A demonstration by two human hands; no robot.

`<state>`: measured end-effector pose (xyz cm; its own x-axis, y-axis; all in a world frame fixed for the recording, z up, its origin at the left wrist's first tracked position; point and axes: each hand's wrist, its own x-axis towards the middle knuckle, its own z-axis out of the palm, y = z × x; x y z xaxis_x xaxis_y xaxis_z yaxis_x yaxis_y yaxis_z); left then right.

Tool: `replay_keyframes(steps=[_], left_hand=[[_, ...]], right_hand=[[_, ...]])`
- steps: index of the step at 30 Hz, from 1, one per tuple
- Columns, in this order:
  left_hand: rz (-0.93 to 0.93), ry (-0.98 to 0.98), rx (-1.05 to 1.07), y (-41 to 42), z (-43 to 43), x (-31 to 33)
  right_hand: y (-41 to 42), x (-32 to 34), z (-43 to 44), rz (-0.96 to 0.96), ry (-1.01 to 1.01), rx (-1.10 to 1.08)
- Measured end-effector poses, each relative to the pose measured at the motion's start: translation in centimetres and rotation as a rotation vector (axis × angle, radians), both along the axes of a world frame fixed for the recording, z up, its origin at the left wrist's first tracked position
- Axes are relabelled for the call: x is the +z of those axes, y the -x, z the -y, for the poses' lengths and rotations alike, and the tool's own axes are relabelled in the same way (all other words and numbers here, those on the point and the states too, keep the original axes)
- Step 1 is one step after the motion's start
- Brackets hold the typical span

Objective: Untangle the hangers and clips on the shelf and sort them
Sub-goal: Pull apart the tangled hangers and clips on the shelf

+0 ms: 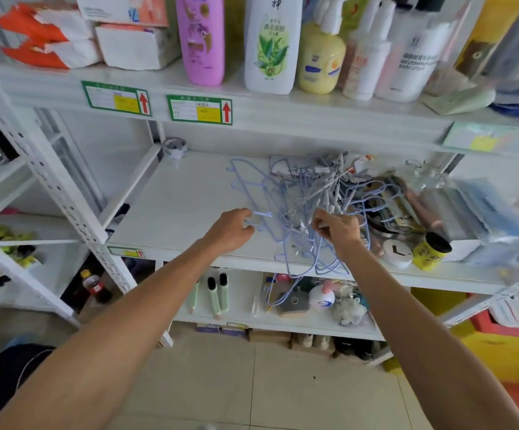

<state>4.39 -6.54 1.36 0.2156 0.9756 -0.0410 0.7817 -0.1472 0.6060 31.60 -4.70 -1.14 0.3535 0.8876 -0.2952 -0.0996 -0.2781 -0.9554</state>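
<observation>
The left hand [231, 229] grips a pale blue hanger [264, 214] at the left edge of the hanger-and-clip tangle [307, 193]; the right hand [337, 229] pinches that tangle's near middle

Shop or stockroom: white metal shelving [50, 181], green-bordered shelf labels [199, 109], toiletry bottles [269, 45], tissue packs [134, 46].

Bottles [267, 45]: tops cut off by the top edge. Label [200, 109] print too small to read. Hanger tangle [301, 200], right half of shelf [183, 200]: single wires and clips not separable. Right hand [340, 228] pinches something thin in it, wire or clip unclear. Bags [484, 206] at right edge blurred.
</observation>
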Motion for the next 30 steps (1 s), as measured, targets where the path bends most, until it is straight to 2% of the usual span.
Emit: replay_keyframes(steps=[2, 7, 10, 12, 14, 18, 22, 26, 28, 30], left_hand=[[-0.010, -0.023, -0.006, -0.1, -0.5, 0.1], [-0.017, -0.033, -0.009, -0.1, -2.1, -0.1], [-0.010, -0.023, -0.033, -0.1, -3.7, 0.1], [-0.010, -0.016, -0.055, 0.0, -4.7, 0.0], [-0.019, 0.000, -0.076, 0.2, -5.7, -0.5], [-0.034, 0.047, -0.110, 0.6, -7.9, -1.4], [-0.072, 0.103, -0.119, 0.8, -9.6, -2.1], [-0.069, 0.114, -0.143, 1.0, -10.9, -2.5], [-0.063, 0.114, -0.151, 0.7, -11.3, -2.2], [-0.077, 0.105, -0.162, 0.2, -11.7, -2.0]], right_hand=[[0.4, 0.7, -0.7, 0.063, 0.054, 0.034], [-0.3, 2.4, -2.3, 0.557, 0.347, 0.406], [-1.6, 3.7, -5.0, 0.824, 0.345, 0.233], [-1.9, 3.9, -6.8, 0.888, 0.296, 0.106], [-2.5, 3.4, -8.6, 0.823, 0.310, -0.016], [-3.5, 0.7, -13.3, 0.598, 0.373, -0.020], [-2.7, 0.4, -15.7, 0.528, 0.352, -0.117], [-2.2, 1.4, -17.2, 0.509, 0.266, -0.127], [-1.4, 2.3, -17.5, 0.428, 0.232, -0.124], [-0.9, 2.9, -17.4, 0.456, 0.161, -0.133]])
